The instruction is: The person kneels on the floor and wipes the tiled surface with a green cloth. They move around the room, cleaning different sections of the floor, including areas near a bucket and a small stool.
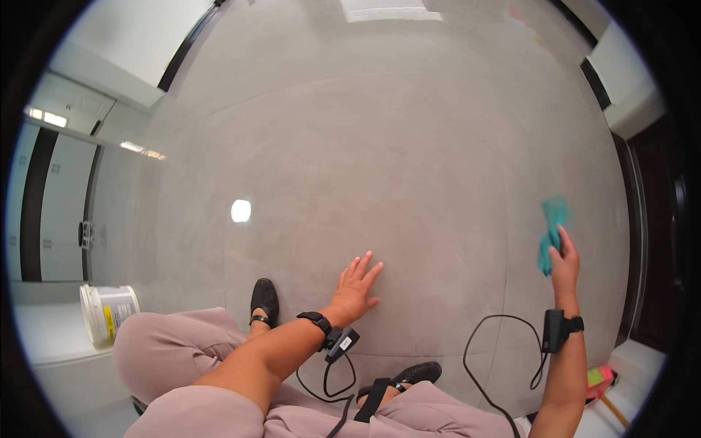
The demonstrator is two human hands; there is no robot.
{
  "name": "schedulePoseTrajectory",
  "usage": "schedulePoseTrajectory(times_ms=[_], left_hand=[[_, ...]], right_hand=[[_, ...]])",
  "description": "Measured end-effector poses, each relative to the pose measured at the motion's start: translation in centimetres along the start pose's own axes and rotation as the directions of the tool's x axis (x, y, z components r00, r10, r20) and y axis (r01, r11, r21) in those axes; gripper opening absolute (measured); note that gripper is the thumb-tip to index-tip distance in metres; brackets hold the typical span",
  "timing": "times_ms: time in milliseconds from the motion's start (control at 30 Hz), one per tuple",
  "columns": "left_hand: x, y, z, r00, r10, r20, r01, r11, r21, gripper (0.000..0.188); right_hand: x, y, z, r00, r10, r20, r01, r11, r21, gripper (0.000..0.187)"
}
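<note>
My right hand (565, 259) is closed around a teal cloth (555, 213) out to the right, above the grey tiled floor (380, 160). Part of the cloth hangs below the fingers and part sticks out beyond them, its far end blurred. My left hand (355, 286) is in front of me with the fingers spread and nothing in it. It is over the floor; whether the palm touches the tiles I cannot tell. A black device (341, 344) is strapped to my left wrist and another black device (555, 331) to my right, each with a cable.
A white bucket (102, 312) with a yellow label stands at the left on a white ledge. At the lower right lies a pink and green item (600, 381) beside a wooden stick. A glass panel runs along the left; a dark door (657, 241) is at the right.
</note>
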State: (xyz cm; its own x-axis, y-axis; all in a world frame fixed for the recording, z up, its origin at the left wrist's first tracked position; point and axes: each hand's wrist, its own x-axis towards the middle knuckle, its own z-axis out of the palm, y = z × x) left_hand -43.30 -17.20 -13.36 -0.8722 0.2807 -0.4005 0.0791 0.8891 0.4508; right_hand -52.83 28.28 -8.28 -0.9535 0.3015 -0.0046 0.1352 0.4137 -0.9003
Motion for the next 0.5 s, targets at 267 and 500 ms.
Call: schedulePoseTrajectory(times_ms=[267, 500], left_hand=[[-1.0, -1.4, 1.9, 0.972, 0.008, -0.235, -0.018, 0.999, -0.041, 0.083], [-2.4, -3.2, 6.4, 0.995, -0.084, 0.049, 0.078, 0.384, -0.92, 0.071]], right_hand=[[-2.4, -11.3, 26.6, 0.579, -0.558, 0.594, 0.664, 0.746, 0.053, 0.043], [-13.5, -10.9, 41.8, 0.238, -0.265, 0.935, 0.664, 0.747, 0.042, 0.035]])
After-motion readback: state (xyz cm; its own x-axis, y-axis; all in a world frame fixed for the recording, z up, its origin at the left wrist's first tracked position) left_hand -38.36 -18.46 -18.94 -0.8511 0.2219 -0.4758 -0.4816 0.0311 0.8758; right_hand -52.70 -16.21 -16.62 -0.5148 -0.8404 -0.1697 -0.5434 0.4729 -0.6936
